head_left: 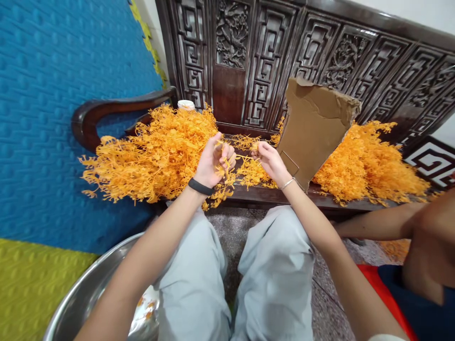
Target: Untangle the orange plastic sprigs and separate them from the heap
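Observation:
My left hand (217,160), with a black band at the wrist, is closed on an orange sprig (227,174) that hangs below its fingers. To its right, my right hand (269,160) pinches a small orange piece (255,148) between thumb and fingertips. A thin orange strand stretches between the two hands. Left of my left hand a big heap of orange sprigs (156,156) covers the bench end. Loose orange bits (251,171) lie on the dark bench beneath and between my hands. Beside my right hand stands a brown cardboard piece (313,128).
Another orange heap (366,163) lies right of the cardboard. A white container (186,104) stands behind the left heap. The carved bench back (229,94) rises behind. A metal basin (95,279) is at lower left. A person's arm (384,221) reaches in at right.

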Demonstrator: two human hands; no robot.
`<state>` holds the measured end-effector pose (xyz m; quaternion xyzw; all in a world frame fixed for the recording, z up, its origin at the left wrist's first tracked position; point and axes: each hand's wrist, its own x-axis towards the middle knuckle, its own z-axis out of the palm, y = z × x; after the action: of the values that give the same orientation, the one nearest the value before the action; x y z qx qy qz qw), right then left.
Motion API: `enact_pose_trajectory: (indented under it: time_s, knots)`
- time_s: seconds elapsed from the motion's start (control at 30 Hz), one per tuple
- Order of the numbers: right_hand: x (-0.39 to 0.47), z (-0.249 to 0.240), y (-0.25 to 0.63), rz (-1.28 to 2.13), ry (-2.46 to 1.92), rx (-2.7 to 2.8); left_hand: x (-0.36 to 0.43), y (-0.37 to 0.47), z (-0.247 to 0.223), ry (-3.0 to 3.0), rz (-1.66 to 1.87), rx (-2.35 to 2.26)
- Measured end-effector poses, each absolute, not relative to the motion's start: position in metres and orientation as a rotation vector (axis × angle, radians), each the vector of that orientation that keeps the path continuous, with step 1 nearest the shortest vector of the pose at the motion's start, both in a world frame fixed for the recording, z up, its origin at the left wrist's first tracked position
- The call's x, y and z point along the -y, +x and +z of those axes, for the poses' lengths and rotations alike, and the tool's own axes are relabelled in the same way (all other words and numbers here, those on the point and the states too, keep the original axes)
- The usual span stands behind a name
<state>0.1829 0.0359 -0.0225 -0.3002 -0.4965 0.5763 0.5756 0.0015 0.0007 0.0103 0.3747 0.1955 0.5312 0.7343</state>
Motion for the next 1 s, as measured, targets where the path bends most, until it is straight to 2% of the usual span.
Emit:
enact_pose_trajectory:
  time_s: [0.23,0.57,1.0]
  knots:
    - [-0.070,-0.067,0.208,1.116,-1.367,0.911,-0.010,-0.001,0.004,0.811,1.209,-0.598]
    - [-0.097,-0.101,0.245,0.787,-1.742,1.094,-0.009,0.000,0.000,0.899,1.138,-0.576]
    - [-0.102,-0.113,0.263,0.662,-1.748,1.278,-0.009,0.001,-0.003,0.996,1.138,-0.542]
